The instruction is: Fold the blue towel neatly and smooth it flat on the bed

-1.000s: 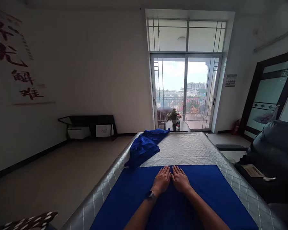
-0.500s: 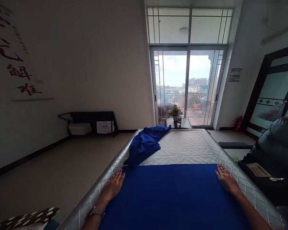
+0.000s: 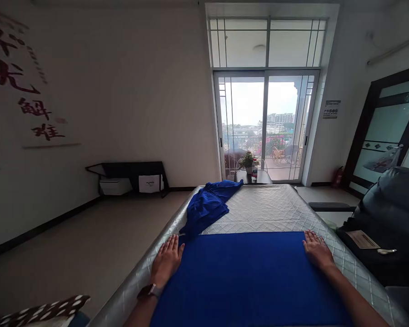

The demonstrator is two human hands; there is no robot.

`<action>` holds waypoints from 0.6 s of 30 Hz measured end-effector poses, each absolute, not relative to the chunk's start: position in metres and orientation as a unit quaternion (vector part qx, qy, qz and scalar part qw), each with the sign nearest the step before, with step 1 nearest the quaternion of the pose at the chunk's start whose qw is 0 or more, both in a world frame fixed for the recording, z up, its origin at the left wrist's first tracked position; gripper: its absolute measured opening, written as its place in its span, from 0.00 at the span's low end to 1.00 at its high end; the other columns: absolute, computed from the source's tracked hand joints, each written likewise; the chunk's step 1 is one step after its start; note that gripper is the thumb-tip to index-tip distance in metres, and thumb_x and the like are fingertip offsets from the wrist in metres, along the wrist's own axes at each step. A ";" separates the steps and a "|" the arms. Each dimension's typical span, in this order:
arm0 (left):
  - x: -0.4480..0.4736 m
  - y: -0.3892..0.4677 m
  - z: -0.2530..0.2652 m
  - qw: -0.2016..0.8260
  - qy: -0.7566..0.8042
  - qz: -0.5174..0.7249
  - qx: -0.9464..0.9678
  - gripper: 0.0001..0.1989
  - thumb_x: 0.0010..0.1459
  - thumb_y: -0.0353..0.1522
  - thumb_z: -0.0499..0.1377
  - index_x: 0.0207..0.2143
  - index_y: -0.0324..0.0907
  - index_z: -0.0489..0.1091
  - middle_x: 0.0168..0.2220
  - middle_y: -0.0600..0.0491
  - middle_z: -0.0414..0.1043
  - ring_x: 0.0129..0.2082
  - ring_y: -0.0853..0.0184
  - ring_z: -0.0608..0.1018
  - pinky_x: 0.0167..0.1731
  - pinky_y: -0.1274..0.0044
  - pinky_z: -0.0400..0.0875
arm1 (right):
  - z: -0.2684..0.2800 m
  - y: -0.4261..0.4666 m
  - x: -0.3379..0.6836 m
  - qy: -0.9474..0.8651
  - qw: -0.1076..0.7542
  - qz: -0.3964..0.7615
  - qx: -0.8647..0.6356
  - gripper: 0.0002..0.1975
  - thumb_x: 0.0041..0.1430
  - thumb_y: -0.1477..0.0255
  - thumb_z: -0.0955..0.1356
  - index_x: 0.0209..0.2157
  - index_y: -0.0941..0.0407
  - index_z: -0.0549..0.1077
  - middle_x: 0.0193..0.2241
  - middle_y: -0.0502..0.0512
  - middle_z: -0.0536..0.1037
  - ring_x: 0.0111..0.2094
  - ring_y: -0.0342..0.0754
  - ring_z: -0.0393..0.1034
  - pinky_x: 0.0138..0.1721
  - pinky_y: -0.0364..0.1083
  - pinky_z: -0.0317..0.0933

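Note:
A flat blue cloth [image 3: 248, 277] is spread over the silver quilted table cover [image 3: 266, 204], its far edge running nearly straight across. My left hand [image 3: 168, 259] lies flat at the cloth's far left corner, fingers stretched out. At the far right corner my right hand [image 3: 317, 249] rests palm down with its fingers extended. Beyond the left hand is a crumpled blue garment [image 3: 207, 204], bunched along the cover's left side and touching the flat cloth's far edge. Neither hand grips anything.
Past the table's far end, a small table holds a potted plant [image 3: 247, 161] and a bottle [image 3: 254, 170] before sliding glass doors [image 3: 243, 106]. A black chair [image 3: 391, 213] stands close on the right. A polka-dot fabric [image 3: 51, 309] shows at lower left.
My left hand has shifted slightly right and away from me along the cloth's edge, its wrist coming further into view. My right hand has moved slightly left. The view has tilted a little.

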State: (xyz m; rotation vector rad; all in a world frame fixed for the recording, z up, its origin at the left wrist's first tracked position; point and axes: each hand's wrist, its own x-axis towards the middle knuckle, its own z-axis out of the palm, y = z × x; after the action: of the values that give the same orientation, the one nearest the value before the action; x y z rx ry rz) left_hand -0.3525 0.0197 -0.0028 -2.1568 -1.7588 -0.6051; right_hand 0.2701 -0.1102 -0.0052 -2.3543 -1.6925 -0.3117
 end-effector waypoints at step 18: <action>-0.125 -0.069 -0.018 -0.031 -0.390 -0.171 -0.904 0.31 0.73 0.44 0.39 0.71 0.37 0.50 0.70 0.40 0.52 0.71 0.56 0.54 0.67 0.57 0.57 | 0.001 -0.113 0.028 -0.757 0.098 0.081 -0.641 0.32 0.70 0.64 0.48 0.72 0.61 0.44 0.72 0.58 0.41 0.73 0.53 0.32 0.71 0.58 0.31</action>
State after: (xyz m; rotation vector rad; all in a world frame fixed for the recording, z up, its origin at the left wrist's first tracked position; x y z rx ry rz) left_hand -0.1250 -0.0686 -0.0182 -2.8994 -1.2493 -0.5476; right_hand 0.0282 -0.1129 0.0009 -1.8959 -2.2413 0.2408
